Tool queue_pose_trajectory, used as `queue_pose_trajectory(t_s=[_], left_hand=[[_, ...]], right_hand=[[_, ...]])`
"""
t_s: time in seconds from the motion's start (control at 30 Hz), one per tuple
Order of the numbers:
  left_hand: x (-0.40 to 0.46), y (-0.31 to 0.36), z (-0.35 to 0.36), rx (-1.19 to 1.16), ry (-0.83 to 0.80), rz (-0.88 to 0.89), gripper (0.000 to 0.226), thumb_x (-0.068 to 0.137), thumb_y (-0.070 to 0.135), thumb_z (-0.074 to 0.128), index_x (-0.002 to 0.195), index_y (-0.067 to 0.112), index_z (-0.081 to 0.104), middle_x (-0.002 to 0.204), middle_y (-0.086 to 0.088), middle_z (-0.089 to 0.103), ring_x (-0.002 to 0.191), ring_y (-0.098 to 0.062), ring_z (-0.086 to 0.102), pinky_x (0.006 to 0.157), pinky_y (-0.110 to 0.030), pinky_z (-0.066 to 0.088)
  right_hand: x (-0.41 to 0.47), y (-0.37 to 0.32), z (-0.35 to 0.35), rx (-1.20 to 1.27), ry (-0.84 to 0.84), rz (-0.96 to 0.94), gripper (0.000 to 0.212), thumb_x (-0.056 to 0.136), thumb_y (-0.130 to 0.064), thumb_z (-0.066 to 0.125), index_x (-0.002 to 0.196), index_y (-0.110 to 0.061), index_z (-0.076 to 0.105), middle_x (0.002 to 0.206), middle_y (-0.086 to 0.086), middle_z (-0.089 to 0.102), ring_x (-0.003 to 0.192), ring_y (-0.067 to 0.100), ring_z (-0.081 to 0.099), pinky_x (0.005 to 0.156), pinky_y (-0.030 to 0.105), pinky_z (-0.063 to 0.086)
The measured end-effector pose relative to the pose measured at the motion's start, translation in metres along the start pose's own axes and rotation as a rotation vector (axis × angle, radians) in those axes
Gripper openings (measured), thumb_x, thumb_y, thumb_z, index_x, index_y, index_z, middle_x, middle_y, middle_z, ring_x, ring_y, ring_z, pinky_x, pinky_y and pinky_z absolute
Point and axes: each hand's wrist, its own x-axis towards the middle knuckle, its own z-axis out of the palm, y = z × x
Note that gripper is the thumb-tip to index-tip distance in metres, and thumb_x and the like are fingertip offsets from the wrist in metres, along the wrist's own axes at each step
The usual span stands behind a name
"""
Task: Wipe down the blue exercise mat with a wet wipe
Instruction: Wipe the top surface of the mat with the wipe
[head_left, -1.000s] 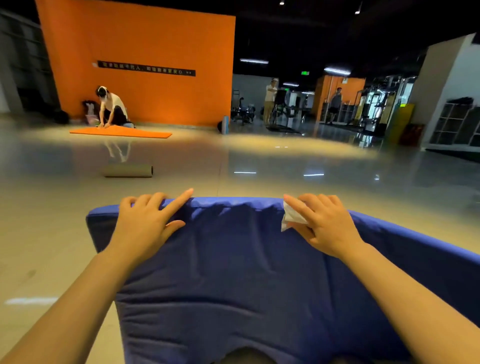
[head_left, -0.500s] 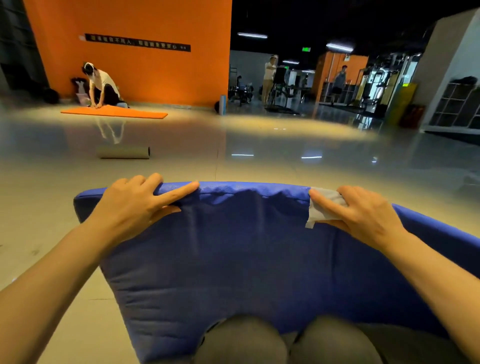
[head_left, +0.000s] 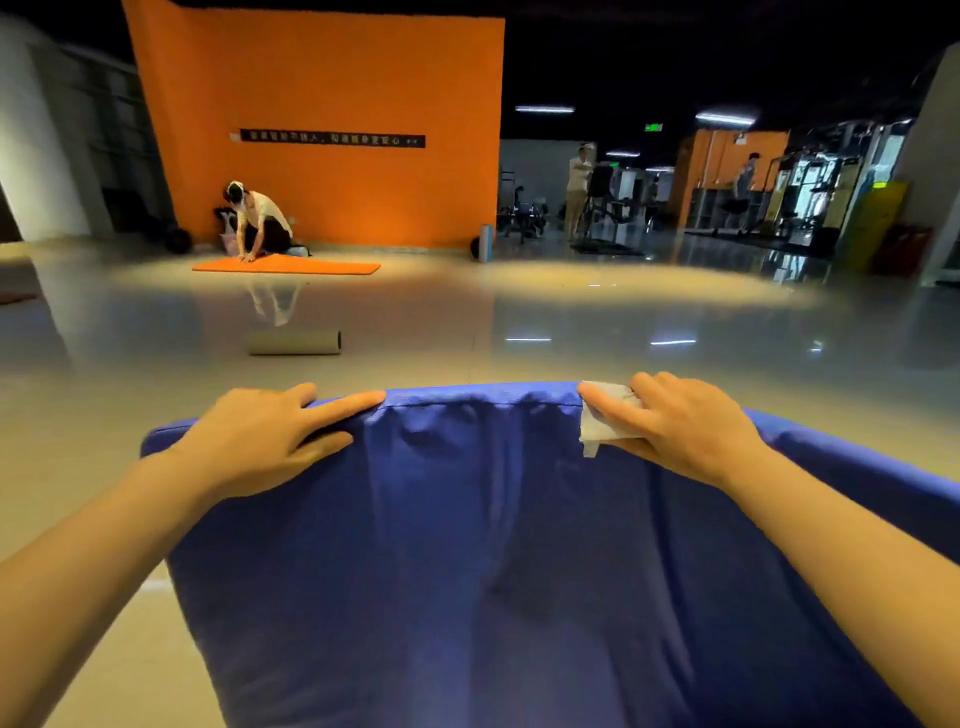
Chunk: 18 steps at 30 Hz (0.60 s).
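The blue mat (head_left: 519, 571) fills the lower half of the head view, from 4 o'clock to 8 o'clock. Its far edge runs across the centre of the frame, and the fabric below that edge is creased.

The left hand (head_left: 260, 441) rests on the far edge of the mat at about 9 o'clock from centre. Its fingers are straight and spread, lying flat on the fabric; it grasps nothing. The index finger points along the edge toward 3 o'clock.

The right hand (head_left: 680, 431) lies on the same edge at about 3 o'clock from centre. It presses a white wipe (head_left: 597, 421) against the mat. The wipe is folded over the edge, under the index finger and thumb, with one corner hanging toward 6 o'clock. The other fingers reach over the far side of the edge; how they lie there cannot be seen.

On the glossy floor (head_left: 571, 332), a rolled mat (head_left: 294, 343) lies at 11 o'clock, well apart from the blue mat. Farther back, at 11 o'clock, a person (head_left: 257, 218) kneels at an orange mat (head_left: 291, 267) before an orange wall (head_left: 322, 78).
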Motion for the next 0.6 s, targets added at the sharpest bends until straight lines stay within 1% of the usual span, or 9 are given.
queue_pose_trajectory(t_s=[0.07, 0.1, 0.17, 0.23, 0.3, 0.37, 0.47, 0.53, 0.6], left_hand=[[0.016, -0.009, 0.022, 0.004, 0.024, -0.083, 0.052, 0.091, 0.073, -0.003, 0.142, 0.069, 0.005, 0.07, 0.006, 0.038, 0.047, -0.013, 0.031, 0.042, -0.024, 0.014], [0.026, -0.013, 0.034, 0.027, 0.019, -0.095, 0.056, 0.093, 0.073, 0.004, 0.146, 0.061, 0.019, 0.069, 0.005, 0.039, 0.047, -0.015, 0.031, 0.044, -0.022, 0.012], [0.044, -0.017, 0.064, 0.063, 0.056, -0.099, 0.071, 0.087, 0.079, 0.023, 0.149, 0.046, 0.029, 0.075, -0.003, 0.046, 0.052, -0.021, 0.037, 0.049, -0.025, 0.024], [0.055, -0.016, 0.103, 0.075, 0.102, -0.162, 0.094, 0.07, 0.083, 0.055, 0.149, 0.039, 0.03, 0.09, -0.014, 0.055, 0.067, -0.03, 0.05, 0.062, -0.04, 0.04], [0.061, -0.009, 0.143, 0.045, 0.119, -0.27, 0.117, 0.045, 0.072, 0.084, 0.146, 0.033, 0.036, 0.106, -0.023, 0.054, 0.087, -0.039, 0.053, 0.083, -0.057, 0.04], [0.066, 0.002, 0.179, 0.001, 0.138, -0.365, 0.125, 0.035, 0.062, 0.093, 0.144, 0.03, 0.039, 0.115, -0.027, 0.051, 0.101, -0.043, 0.05, 0.094, -0.068, 0.031], [0.062, 0.01, 0.225, -0.051, 0.105, -0.459, 0.123, 0.037, 0.056, 0.095, 0.143, 0.03, 0.039, 0.118, -0.028, 0.05, 0.107, -0.045, 0.048, 0.098, -0.073, 0.027], [0.049, 0.014, 0.256, -0.086, 0.041, -0.506, 0.123, 0.039, 0.054, 0.096, 0.144, 0.029, 0.037, 0.122, -0.029, 0.049, 0.112, -0.048, 0.048, 0.097, -0.075, 0.026], [0.035, 0.02, 0.284, -0.125, -0.038, -0.543, 0.126, 0.041, 0.053, 0.096, 0.147, 0.028, 0.033, 0.132, -0.031, 0.045, 0.121, -0.054, 0.045, 0.095, -0.078, 0.027]], right_hand=[[0.021, 0.004, 0.039, -0.013, 0.043, 0.055, 0.042, 0.094, -0.046, 0.039, 0.132, -0.028, 0.043, 0.071, 0.009, 0.047, 0.051, 0.029, 0.041, 0.048, 0.032, 0.024], [0.03, 0.009, 0.057, -0.025, 0.064, 0.064, 0.043, 0.094, -0.045, 0.039, 0.134, -0.027, 0.042, 0.074, 0.009, 0.049, 0.053, 0.029, 0.042, 0.05, 0.033, 0.025], [0.047, 0.014, 0.09, -0.041, 0.073, 0.061, 0.045, 0.094, -0.04, 0.043, 0.137, -0.025, 0.041, 0.085, 0.01, 0.055, 0.059, 0.031, 0.045, 0.052, 0.036, 0.031], [0.061, 0.012, 0.12, -0.026, 0.085, 0.059, 0.052, 0.09, -0.027, 0.059, 0.139, -0.021, 0.04, 0.096, 0.009, 0.058, 0.065, 0.031, 0.047, 0.056, 0.038, 0.036], [0.07, 0.003, 0.15, 0.018, 0.087, 0.08, 0.061, 0.084, -0.013, 0.065, 0.138, -0.02, 0.04, 0.107, 0.01, 0.059, 0.071, 0.032, 0.049, 0.061, 0.039, 0.039], [0.077, -0.004, 0.181, 0.049, 0.096, 0.101, 0.065, 0.08, -0.005, 0.059, 0.14, -0.02, 0.039, 0.117, 0.013, 0.059, 0.077, 0.033, 0.051, 0.065, 0.04, 0.04], [0.085, -0.02, 0.223, 0.091, 0.097, 0.113, 0.076, 0.072, 0.004, 0.064, 0.14, -0.019, 0.04, 0.124, 0.015, 0.058, 0.083, 0.036, 0.053, 0.072, 0.043, 0.042], [0.087, -0.034, 0.25, 0.106, 0.082, 0.061, 0.072, 0.074, 0.006, 0.056, 0.141, -0.017, 0.041, 0.134, 0.015, 0.054, 0.096, 0.038, 0.054, 0.086, 0.044, 0.039], [0.083, -0.049, 0.274, 0.115, 0.055, 0.015, 0.065, 0.081, 0.002, 0.044, 0.143, -0.015, 0.044, 0.145, 0.015, 0.047, 0.12, 0.039, 0.048, 0.104, 0.047, 0.029]])
